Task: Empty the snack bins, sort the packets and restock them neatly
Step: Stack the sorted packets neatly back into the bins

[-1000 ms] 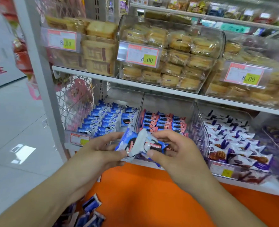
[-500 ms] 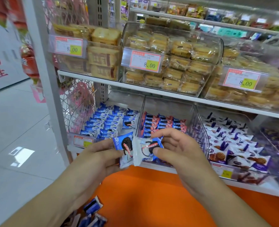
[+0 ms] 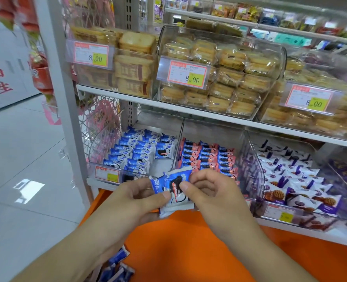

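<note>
We pinch crinkly blue-and-white foil packets [image 3: 173, 190] between both thumbs and curled fingers, left hand [image 3: 135, 197] and right hand [image 3: 211, 192], before the clear plastic bin [image 3: 162, 123].

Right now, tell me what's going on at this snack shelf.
A person is restocking. The left hand and right hand together hold a few blue-and-white cookie packets in front of the lower shelf. The left bin already has neat rows of the same packets, with room left. More loose packets lie on the orange surface below.
</note>
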{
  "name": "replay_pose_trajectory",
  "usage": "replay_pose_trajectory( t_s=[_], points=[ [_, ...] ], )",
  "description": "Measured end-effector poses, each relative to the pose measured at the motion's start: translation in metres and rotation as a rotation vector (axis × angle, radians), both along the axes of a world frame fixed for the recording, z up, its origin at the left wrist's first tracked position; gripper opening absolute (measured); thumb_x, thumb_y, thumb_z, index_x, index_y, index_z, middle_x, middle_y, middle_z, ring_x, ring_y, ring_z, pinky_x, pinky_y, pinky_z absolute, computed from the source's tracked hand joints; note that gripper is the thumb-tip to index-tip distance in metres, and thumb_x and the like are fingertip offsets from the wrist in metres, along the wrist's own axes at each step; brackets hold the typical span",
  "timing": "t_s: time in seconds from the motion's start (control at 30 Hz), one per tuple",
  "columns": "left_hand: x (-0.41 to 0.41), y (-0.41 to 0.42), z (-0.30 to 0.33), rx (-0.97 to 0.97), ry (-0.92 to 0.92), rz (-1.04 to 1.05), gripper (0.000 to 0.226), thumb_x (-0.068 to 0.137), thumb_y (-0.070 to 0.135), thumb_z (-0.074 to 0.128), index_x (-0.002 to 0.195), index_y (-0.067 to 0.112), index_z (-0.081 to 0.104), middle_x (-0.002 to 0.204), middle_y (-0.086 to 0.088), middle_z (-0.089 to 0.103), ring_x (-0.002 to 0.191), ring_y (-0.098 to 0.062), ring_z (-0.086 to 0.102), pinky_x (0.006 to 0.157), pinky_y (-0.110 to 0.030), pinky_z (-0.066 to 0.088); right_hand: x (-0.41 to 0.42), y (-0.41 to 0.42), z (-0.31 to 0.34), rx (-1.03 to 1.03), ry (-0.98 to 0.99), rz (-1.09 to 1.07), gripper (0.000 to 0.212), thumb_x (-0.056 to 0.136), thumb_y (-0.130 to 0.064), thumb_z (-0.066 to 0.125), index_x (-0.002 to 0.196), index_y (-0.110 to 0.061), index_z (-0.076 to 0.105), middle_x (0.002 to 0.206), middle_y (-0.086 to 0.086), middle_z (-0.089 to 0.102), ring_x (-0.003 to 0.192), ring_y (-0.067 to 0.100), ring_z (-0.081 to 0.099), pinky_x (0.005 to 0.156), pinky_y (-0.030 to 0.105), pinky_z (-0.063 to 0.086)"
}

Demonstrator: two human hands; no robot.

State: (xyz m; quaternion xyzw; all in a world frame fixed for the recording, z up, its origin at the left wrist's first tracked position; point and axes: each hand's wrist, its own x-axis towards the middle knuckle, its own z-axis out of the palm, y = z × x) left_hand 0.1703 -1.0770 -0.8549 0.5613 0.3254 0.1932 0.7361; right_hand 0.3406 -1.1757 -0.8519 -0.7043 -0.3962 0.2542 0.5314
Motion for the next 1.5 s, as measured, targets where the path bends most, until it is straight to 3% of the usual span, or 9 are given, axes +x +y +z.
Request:
replay_pose_trajectory(
  t_s=[0.2,0.37,0.43,0.5,0.7,0.83,0.97,1.23,1.5],
  points=[
    [0.001,0.001,-0.005,-0.034,-0.030,0.026,0.034,0.090,0.022,0.078,0.121,0.009,0.072,0.115,-0.021,0.074,0.109,-0.031,0.074,0.098,-0.046,0.058,-0.006,0.004,-0.006,-0.001,-0.076,0.051,0.008,0.091,-0.035,0.079,0.095,-0.033,0.073,0.095,-0.012,0.073,0.090,0.008,0.069,0.084,0.026,0.057],
    [0.002,0.003,-0.011,-0.200,-0.158,0.169,0.060,0.083,0.017,0.089,0.130,-0.004,0.059,0.126,-0.031,0.064,0.110,-0.036,0.073,0.097,-0.048,0.058,-0.006,0.009,-0.015,-0.111,0.132,0.175,0.063,0.073,-0.070,0.074,0.125,-0.036,0.066,0.125,-0.009,0.070,0.110,0.013,0.071,0.096,0.048,0.059],
    [0.003,0.001,-0.009,-0.226,-0.187,0.179,0.037,0.085,0.014,0.085,0.117,0.001,0.071,0.122,-0.028,0.068,0.110,-0.034,0.073,0.100,-0.048,0.055,-0.006,0.010,-0.017,-0.095,0.183,0.175,0.061,0.072,-0.065,0.078,0.121,-0.030,0.068,0.121,-0.003,0.073,0.109,0.016,0.072,0.097,0.047,0.060],
    [0.002,-0.002,-0.008,-0.167,-0.147,0.132,0.016,0.089,0.017,0.077,0.103,0.010,0.080,0.116,-0.020,0.074,0.110,-0.027,0.073,0.103,-0.043,0.053,-0.005,0.009,-0.019,-0.070,0.240,0.184,0.054,0.075,-0.055,0.082,0.117,-0.024,0.069,0.116,0.004,0.075,0.107,0.022,0.074,0.097,0.048,0.060],
    [-0.007,0.011,-0.004,0.024,0.002,0.004,0.042,0.077,0.025,0.088,0.117,0.014,0.076,0.117,-0.014,0.074,0.110,-0.023,0.071,0.103,-0.049,0.055,-0.001,0.007,-0.007,0.001,0.193,0.223,0.031,0.079,-0.027,0.083,0.106,-0.023,0.069,0.105,0.001,0.077,0.087,0.025,0.076,0.080,0.042,0.061],
    [-0.016,0.020,0.006,0.244,0.119,-0.085,0.049,0.076,0.033,0.091,0.121,0.031,0.072,0.115,0.002,0.076,0.103,-0.021,0.075,0.097,-0.041,0.058,-0.002,0.008,0.001,-0.070,0.038,0.303,0.034,0.075,-0.035,0.084,0.106,-0.033,0.070,0.112,-0.012,0.072,0.080,0.023,0.068,0.081,0.044,0.059],
    [-0.025,0.032,0.014,0.334,0.248,-0.259,0.038,0.082,0.030,0.084,0.117,0.034,0.071,0.102,0.012,0.078,0.093,-0.004,0.074,0.086,-0.023,0.054,-0.005,0.008,0.002,-0.136,-0.017,0.375,0.033,0.079,-0.029,0.082,0.109,-0.035,0.069,0.107,0.003,0.072,0.097,0.040,0.067,0.083,0.060,0.057],
    [-0.018,0.053,0.011,0.599,0.394,-0.383,0.045,0.076,0.034,0.090,0.113,0.049,0.068,0.114,0.023,0.070,0.096,-0.006,0.072,0.088,-0.033,0.058,-0.003,0.017,-0.008,-0.191,-0.042,0.354,0.043,0.078,-0.022,0.089,0.110,-0.039,0.066,0.108,-0.008,0.074,0.099,0.025,0.070,0.086,0.046,0.059],
    [0.023,0.135,0.031,0.946,0.486,-0.329,0.046,0.069,0.045,0.091,0.107,0.039,0.066,0.101,0.024,0.069,0.092,-0.003,0.067,0.083,-0.031,0.057,0.031,0.044,-0.001,-0.076,0.097,0.203,0.036,0.091,-0.022,0.079,0.119,-0.040,0.065,0.115,-0.025,0.070,0.111,-0.002,0.068,0.094,0.028,0.059]
  ],
)
